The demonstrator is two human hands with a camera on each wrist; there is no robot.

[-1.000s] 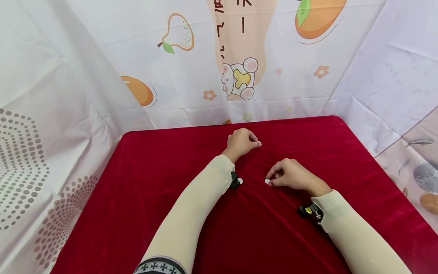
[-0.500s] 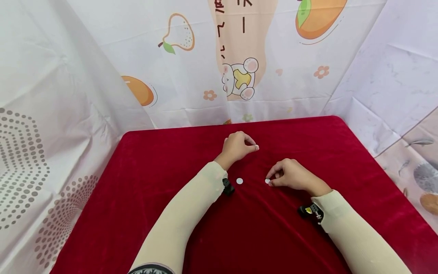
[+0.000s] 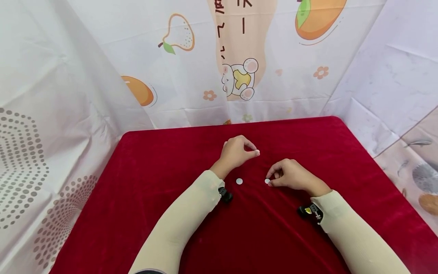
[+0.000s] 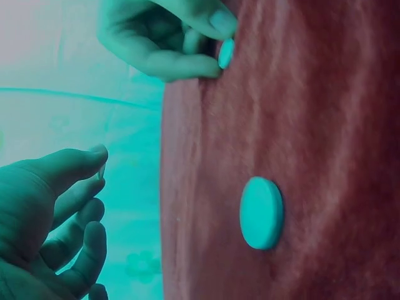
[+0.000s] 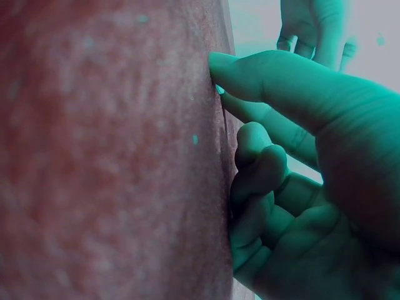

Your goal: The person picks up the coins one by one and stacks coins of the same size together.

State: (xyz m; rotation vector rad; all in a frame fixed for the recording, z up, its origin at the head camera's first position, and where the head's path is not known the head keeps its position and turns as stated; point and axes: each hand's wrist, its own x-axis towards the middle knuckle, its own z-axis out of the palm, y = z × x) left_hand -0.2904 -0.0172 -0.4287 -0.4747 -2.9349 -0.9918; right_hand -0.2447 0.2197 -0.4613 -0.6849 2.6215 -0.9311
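Note:
A flat white disc (image 3: 239, 181) lies on the red cloth between my two wrists; in the left wrist view the disc (image 4: 261, 212) shows its rounded edge. My left hand (image 3: 236, 154) is held above the cloth beyond it. Between its thumb and index fingertip it pinches a small thin pale piece (image 4: 102, 172), seen edge-on and mostly covered. To the right, my right hand (image 3: 291, 175) rests low at the cloth, its thumb and index finger pinching a second white disc (image 3: 267, 181). The right hand's other fingers are curled in.
Red velvet-like cloth (image 3: 164, 171) covers the table. White printed curtains (image 3: 191, 76) hang behind it and at both sides. Small black wrist cameras (image 3: 226, 195) sit at the sleeve cuffs.
My left hand has drawn back toward me and a little left, bringing the lying disc fully into sight. The right hand has stayed in place with its disc.

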